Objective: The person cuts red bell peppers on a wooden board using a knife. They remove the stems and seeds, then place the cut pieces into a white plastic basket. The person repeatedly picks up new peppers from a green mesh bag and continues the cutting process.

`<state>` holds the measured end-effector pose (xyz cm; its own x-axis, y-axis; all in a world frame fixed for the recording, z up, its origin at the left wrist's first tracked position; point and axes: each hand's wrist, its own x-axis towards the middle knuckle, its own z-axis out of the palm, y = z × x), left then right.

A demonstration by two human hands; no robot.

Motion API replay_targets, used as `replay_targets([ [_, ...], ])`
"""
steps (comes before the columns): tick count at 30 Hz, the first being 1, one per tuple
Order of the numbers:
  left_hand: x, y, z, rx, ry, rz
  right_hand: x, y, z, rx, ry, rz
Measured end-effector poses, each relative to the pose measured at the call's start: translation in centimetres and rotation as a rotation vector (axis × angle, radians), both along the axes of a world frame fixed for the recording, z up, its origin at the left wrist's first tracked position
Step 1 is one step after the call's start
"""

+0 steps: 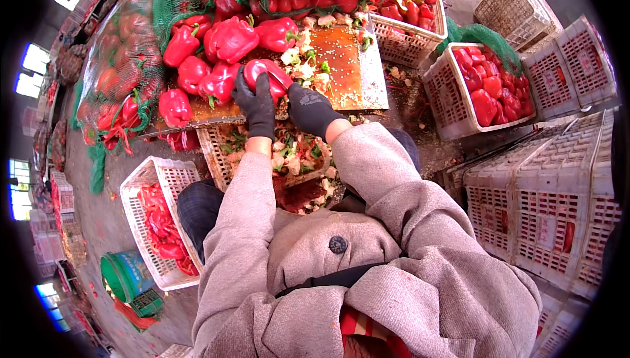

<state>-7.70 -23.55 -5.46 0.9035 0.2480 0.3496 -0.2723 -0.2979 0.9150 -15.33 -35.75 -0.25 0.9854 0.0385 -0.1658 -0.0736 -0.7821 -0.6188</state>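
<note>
My left hand (256, 102), in a black glove, grips a red bell pepper (268, 73) above the front of the work board. My right hand (311, 108), gloved too, is curled against the pepper's lower right side; whether it holds anything else is hidden. Several whole red bell peppers (230, 39) lie to the left and behind. Pale cores with green stems (306, 65) and scattered seeds cover part of the wet orange-brown board (337, 57). Below my wrists, a plastic crate (212, 153) holds more cores and trimmings (295, 153).
Green mesh sacks of peppers (125, 53) stand at the left and back. A white crate (157, 163) with red pepper pieces is at my left, near a green bucket (123, 277). Another pepper-filled crate (443, 97) stands right. Stacked crates (541, 195) rise close at my right.
</note>
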Motion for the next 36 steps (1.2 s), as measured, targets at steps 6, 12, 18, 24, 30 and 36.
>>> replay_targets([
  [6, 1.1, 0.9, -1.2, -0.001, 0.075, 0.013, -1.0, 0.5, -1.7, 0.022, -0.002, 0.034],
  [12, 2.0, 1.0, -1.0, -0.062, 0.089, -0.013, -0.6, 0.7, -1.7, -0.035, 0.055, 0.076],
  [18, 3.6, 1.4, -0.8, -0.04, 0.233, 0.07, -3.9, -2.2, 0.3, -0.003, 0.072, 0.056],
  [24, 1.1, 0.2, 0.2, -0.363, 0.299, -0.235, -0.9, -2.2, -1.6, 0.306, -0.409, -0.224],
  [30, -0.4, 2.0, 0.2, -0.593, 0.387, -0.42, 1.5, -1.2, -1.0, 0.084, -0.229, -0.223],
  [36, 0.0, 7.1, 0.9, -0.993, 0.661, -0.662, 3.5, -2.4, -2.2, 0.108, -0.405, -0.14],
])
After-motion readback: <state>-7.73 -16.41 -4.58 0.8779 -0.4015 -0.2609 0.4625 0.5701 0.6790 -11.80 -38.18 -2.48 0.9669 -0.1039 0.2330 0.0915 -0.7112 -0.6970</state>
